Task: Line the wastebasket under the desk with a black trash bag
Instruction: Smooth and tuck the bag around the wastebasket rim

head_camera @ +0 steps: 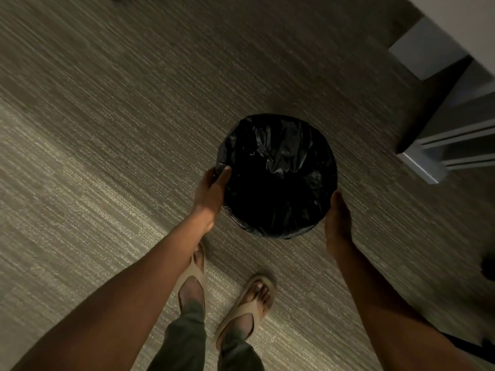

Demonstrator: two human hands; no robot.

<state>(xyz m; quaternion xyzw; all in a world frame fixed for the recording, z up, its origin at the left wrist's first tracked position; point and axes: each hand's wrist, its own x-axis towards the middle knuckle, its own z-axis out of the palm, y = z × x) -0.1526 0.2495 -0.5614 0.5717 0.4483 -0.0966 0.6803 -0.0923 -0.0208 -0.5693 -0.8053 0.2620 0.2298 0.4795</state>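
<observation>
A round wastebasket [278,231] is seen from above over the carpet, its opening and rim covered by a crinkled black trash bag [278,162]. My left hand [211,191] grips the left rim, thumb lying on the bag and fingers around the outside. My right hand [338,223] presses flat against the right side of the rim, fingers hidden behind the basket. The basket's own wall is hidden under the bag.
A white desk [460,14] edge and its grey metal leg frame [428,162] stand at the upper right. Striped grey-beige carpet [107,129] covers the floor. My feet in tan sandals [249,303] stand just below the basket. A dark object [488,266] shows at the right edge.
</observation>
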